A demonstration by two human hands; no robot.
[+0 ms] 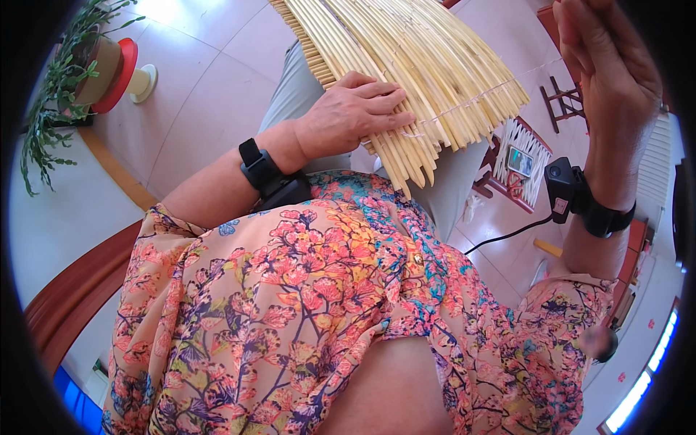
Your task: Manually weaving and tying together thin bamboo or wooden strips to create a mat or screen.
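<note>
A fan-shaped mat of pale yellow stalks (442,61) lies across my lap, its far end cut off by the upper edge. My left hand (355,112) is closed over its near left part, fingers bent across the stalks; the thumb's grip is hidden. A thin whitish thread (471,99) crosses the stalks near their ends. From the mat's right edge it runs up toward my right hand (612,80), raised at the upper right with its fingers drawn together at the thread's end. The exact pinch is hard to make out.
Right of my knees stands a dark red stool with a white strap seat (533,190), bearing a phone (520,161) and red-handled scissors (515,183). Another dark red frame (562,106) stands beyond. A black cable (507,235) hangs from my right wrist device. A potted plant (54,109) is left.
</note>
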